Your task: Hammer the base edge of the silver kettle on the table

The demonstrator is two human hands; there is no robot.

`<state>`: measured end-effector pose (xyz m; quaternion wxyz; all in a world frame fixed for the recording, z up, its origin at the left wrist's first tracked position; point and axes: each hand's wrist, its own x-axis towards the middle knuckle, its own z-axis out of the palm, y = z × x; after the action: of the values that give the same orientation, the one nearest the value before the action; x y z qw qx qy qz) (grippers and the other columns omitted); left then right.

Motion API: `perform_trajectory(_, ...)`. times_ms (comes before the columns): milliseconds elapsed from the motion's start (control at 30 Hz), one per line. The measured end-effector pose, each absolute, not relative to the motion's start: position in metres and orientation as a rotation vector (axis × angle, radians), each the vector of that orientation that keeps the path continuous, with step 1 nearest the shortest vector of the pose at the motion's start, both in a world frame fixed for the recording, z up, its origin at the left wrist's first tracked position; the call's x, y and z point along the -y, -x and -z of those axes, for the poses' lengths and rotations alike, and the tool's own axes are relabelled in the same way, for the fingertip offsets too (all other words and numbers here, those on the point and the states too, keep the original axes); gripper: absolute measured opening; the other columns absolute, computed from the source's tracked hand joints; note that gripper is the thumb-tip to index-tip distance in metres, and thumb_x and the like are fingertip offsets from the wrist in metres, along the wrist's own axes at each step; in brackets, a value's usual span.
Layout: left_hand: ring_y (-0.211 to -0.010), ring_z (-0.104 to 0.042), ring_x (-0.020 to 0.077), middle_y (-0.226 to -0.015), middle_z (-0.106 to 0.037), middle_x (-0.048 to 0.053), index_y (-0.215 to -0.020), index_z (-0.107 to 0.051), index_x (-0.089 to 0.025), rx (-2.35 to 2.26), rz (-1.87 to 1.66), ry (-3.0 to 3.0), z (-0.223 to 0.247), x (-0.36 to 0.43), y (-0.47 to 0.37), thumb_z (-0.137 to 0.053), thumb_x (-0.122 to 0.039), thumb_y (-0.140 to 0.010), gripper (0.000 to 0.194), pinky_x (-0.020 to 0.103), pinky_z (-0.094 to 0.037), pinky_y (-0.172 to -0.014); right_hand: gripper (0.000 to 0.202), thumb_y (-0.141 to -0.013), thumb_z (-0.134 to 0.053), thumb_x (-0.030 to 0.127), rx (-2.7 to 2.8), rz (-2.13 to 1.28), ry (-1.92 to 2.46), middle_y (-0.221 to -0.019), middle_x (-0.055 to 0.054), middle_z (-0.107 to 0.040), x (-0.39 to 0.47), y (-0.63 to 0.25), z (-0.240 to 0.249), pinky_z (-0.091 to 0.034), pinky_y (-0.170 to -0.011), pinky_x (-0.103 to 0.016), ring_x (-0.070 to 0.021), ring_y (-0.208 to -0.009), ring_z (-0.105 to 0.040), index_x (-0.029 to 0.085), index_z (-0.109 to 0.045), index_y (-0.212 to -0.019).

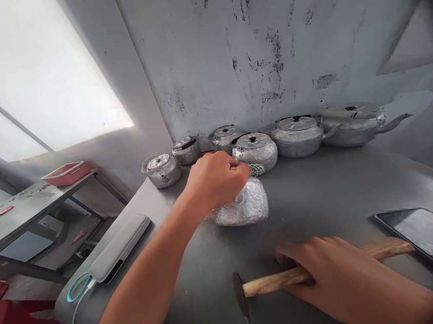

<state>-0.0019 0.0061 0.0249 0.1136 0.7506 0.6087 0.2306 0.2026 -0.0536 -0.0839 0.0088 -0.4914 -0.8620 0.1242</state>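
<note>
My left hand [217, 179] is closed in a fist at the middle of the table. From its right side sticks out the end of a handle wrapped in green and white cord [256, 169]. Right below the fist is a dented silvery metal kettle [248, 206], partly hidden by my hand and wrist. My right hand [318, 268] is wrapped around the wooden handle of a hammer [271, 282], low over the table at the near right. The hammer's dark head points left and down. Some fingers of this hand are blurred.
Several metal kettles with lids [297, 135] stand along the wall. A phone [422, 235] lies at the right. At the left edge are a grey power bank [121, 248] and cable. Beyond it, a lower table [24, 208] carries a pink tray [66, 175].
</note>
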Motion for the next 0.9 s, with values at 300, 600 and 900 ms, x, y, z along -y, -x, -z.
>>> perform_trajectory(300,-0.051,-0.027,0.013,-0.055,-0.035,0.0,-0.055,-0.025,-0.019,-1.722,-0.648,-2.284,-0.023,-0.009,0.007,-0.048,-0.031,-0.091,0.044,0.034,-0.017,-0.054,0.017,-0.076,-0.061,0.013,2.683,-0.36,1.495,-0.058,0.001,-0.072,0.054,-0.202,0.083,-0.016,-0.048,-0.03,-0.0248,-0.052,-0.07,0.026,-0.063,-0.066)
perform_trajectory(600,-0.051,-0.033,0.013,-0.057,-0.035,-0.001,-0.061,-0.026,-0.02,-1.423,-0.362,-2.15,-0.036,-0.007,0.022,-0.032,-0.07,-0.1,0.064,0.034,-0.024,-0.053,0.015,-0.079,-0.06,0.014,2.719,-0.346,1.491,-0.061,0.001,-0.074,0.055,-0.203,0.082,-0.015,-0.049,-0.03,-0.0252,-0.053,-0.07,0.027,-0.065,-0.071)
perform_trajectory(900,-0.057,-0.036,0.0113,-0.064,-0.043,-0.003,-0.067,-0.043,-0.02,-1.21,-0.124,-2.272,-0.037,-0.002,0.017,-0.053,-0.049,-0.098,0.043,0.029,-0.027,-0.052,0.015,-0.08,-0.061,0.014,2.719,-0.374,1.464,-0.06,0.001,-0.074,0.055,-0.202,0.08,-0.017,-0.048,-0.03,-0.0246,-0.053,-0.07,0.026,-0.065,-0.073)
